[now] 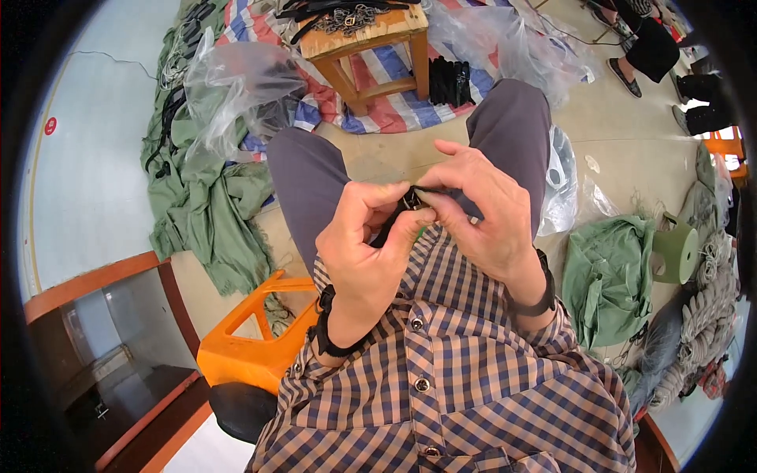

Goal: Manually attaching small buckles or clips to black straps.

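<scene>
Both hands meet in front of my lap around a black webbing strap (387, 230) with a small metal piece on it, perhaps a buckle. My left hand (364, 240) pinches the strap from the left, thumb and forefinger pressed together. From the right, my right hand (490, 206) grips the same spot between thumb and fingers, its little finger side raised. The fingertips hide most of the metal piece. Beyond my knees, a wooden stool (364, 44) bears a heap of small metal hardware (351, 21) and more black straps (309, 9).
A bundle of black straps (450, 81) lies beside the stool on a striped tarp (398, 116). Green cloth (213, 209) and clear plastic sheeting (240, 83) spread leftward. An orange stool (264, 331) stands near my left elbow. To the right are green fabric (605, 276) and coiled rope (702, 315).
</scene>
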A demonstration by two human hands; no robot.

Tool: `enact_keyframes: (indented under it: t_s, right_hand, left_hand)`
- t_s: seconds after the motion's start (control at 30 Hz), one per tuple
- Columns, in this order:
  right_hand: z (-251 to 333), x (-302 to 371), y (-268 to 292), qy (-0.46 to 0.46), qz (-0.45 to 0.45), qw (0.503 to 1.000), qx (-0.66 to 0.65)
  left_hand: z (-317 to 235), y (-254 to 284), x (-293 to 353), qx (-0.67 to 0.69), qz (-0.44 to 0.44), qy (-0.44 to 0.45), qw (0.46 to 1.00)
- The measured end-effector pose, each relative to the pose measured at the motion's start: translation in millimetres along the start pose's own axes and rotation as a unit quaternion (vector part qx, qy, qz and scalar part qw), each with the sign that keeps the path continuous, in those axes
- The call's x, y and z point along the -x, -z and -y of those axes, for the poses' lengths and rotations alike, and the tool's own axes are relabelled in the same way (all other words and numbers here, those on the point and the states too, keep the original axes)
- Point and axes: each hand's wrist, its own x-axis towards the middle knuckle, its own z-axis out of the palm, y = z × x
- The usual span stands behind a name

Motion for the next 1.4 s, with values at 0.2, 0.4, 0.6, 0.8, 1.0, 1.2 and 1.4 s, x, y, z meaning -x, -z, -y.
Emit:
enact_keyframes:
  t_s: [0.2, 0.4, 0.6, 0.8, 1.0, 1.2, 1.4]
  right_hand:
    - [-3, 5, 1, -0.033, 0.008, 0.997, -0.065]
    - [-6, 9, -7, -0.061, -0.029, 0.985, -0.161]
    - [-2, 6, -6, -0.07, -0.021, 0.978, -0.195]
    - [-3, 9, -9, -0.038, -0.043, 0.981, -0.185]
    - [-5, 8, -7, -0.016, -0.027, 0.987, -0.16]
    - [-1, 10, -7, -0.042, -0.021, 0.983, -0.175]
    - [-2, 6, -7, -0.068, -0.04, 0.97, -0.228]
  left_hand:
    - [2, -4, 6, 0.004, -0.024, -0.003, 1.0]
    - [4, -3, 5, -0.003, -0.048, -0.026, 0.999]
    - [3, 1, 7, -0.07, -0.052, -0.06, 0.994]
    - [2, 1, 8, -0.051, -0.042, -0.038, 0.997]
    - [3, -1, 11, -0.025, -0.045, -0.018, 0.998]
    - [9, -1, 10, -0.056, -0.062, -0.043, 0.996]
    - [12, 4, 7, -0.09, -0.012, -0.119, 0.989]
